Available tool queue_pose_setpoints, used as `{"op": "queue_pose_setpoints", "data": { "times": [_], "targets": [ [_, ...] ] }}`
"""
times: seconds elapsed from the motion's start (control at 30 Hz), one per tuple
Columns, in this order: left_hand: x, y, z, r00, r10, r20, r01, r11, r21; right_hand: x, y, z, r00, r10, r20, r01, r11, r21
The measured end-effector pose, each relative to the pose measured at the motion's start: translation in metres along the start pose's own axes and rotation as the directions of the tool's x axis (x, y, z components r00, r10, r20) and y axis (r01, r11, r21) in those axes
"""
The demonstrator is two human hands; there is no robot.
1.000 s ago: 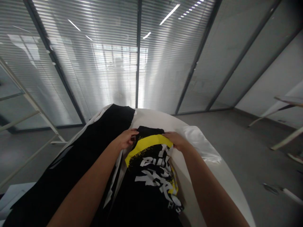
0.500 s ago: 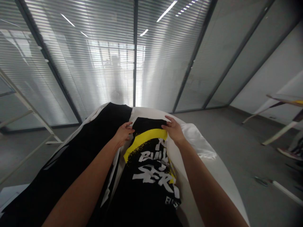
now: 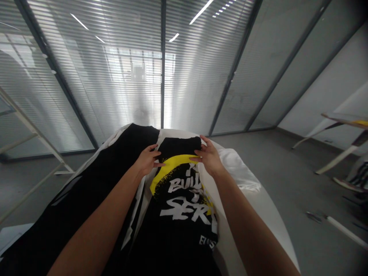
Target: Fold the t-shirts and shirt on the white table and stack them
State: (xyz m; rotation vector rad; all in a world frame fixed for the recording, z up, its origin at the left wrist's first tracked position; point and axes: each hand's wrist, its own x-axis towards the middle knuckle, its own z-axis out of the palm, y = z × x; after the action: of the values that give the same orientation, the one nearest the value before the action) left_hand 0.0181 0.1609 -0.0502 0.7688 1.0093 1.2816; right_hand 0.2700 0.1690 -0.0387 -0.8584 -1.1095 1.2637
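Note:
A black T-shirt [image 3: 172, 237] with a yellow arc and white lettering lies folded lengthwise before me, its far end narrow and straight. My left hand [image 3: 146, 160] holds its left edge near that end, fingers partly over the yellow print. At the opposite edge, my right hand [image 3: 211, 158] pinches the cloth, with some fingertips on the black band and others on the yellow. The near part of the shirt runs out of view between my forearms.
Another black garment [image 3: 94, 184] covers the left of the white rounded table [image 3: 276, 226]. White cloth [image 3: 240, 170] lies bunched at the right. A metal frame [image 3: 37, 134] stands left, a second table [image 3: 345, 119] right. Glass partitions with blinds [image 3: 195, 76] rise behind.
The shirt's far end sits slightly farther away and looks flatter. Both hands remain at its edges, with their fingers shifted a little and lower fingers reaching over the yellow print.

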Motion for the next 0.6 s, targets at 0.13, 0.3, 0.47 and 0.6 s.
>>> {"op": "queue_pose_setpoints", "data": {
  "times": [0.13, 0.3, 0.47, 0.6],
  "targets": [
    [-0.005, 0.003, 0.005, 0.997, -0.017, 0.074, 0.025, 0.995, -0.098, 0.002, 0.005, -0.004, 1.0, 0.004, 0.003, -0.004, 0.993, 0.117],
    [-0.001, -0.007, 0.009, 0.992, 0.02, 0.126, -0.008, 0.996, -0.094, 0.003, 0.008, -0.008, 0.999, 0.021, 0.026, -0.025, 0.989, 0.149],
    [0.004, -0.016, 0.011, 0.989, 0.098, 0.112, -0.092, 0.994, -0.054, 0.003, 0.013, -0.011, 0.992, 0.023, 0.128, -0.028, 0.999, 0.044],
    [0.005, -0.017, 0.008, 0.981, 0.148, 0.125, -0.14, 0.988, -0.071, 0.004, 0.016, -0.016, 0.989, 0.034, 0.144, -0.039, 0.999, 0.027]
  ]
}}
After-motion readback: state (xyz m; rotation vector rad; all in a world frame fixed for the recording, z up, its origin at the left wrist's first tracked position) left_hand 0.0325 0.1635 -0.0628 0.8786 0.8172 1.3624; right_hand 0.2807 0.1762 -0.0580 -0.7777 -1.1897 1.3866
